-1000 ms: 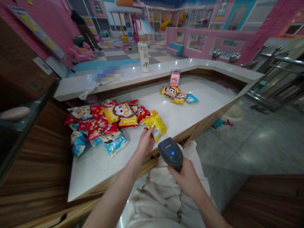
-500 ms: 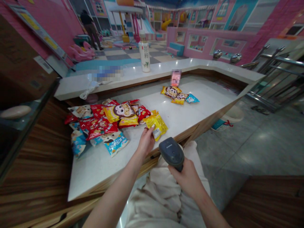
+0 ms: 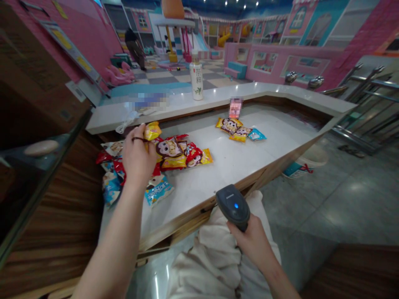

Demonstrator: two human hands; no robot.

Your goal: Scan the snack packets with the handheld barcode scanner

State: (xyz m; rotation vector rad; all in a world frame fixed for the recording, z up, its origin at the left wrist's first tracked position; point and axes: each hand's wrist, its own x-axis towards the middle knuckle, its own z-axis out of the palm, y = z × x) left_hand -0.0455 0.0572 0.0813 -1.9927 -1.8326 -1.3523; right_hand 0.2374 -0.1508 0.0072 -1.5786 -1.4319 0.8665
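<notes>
My left hand (image 3: 137,154) is raised over the snack pile and closed on a yellow snack packet (image 3: 151,130), held above the other bags. Under it lies a heap of several red, yellow and blue snack packets (image 3: 174,153) on the white counter (image 3: 224,166). My right hand (image 3: 253,241) grips a dark barcode scanner (image 3: 233,205) with a blue light, held over my lap below the counter's front edge. A smaller group of three snack packets (image 3: 238,131) lies further back on the counter.
A white bottle (image 3: 196,77) stands on the raised ledge (image 3: 268,92) behind the counter. A dark cabinet (image 3: 34,108) rises at the left. A bucket (image 3: 307,162) sits on the tiled floor to the right. A person stands far off in the play area (image 3: 134,43).
My left hand lifted the yellow packet from the counter's front edge and carried it up and left over the pile. The scanner hand stayed almost still.
</notes>
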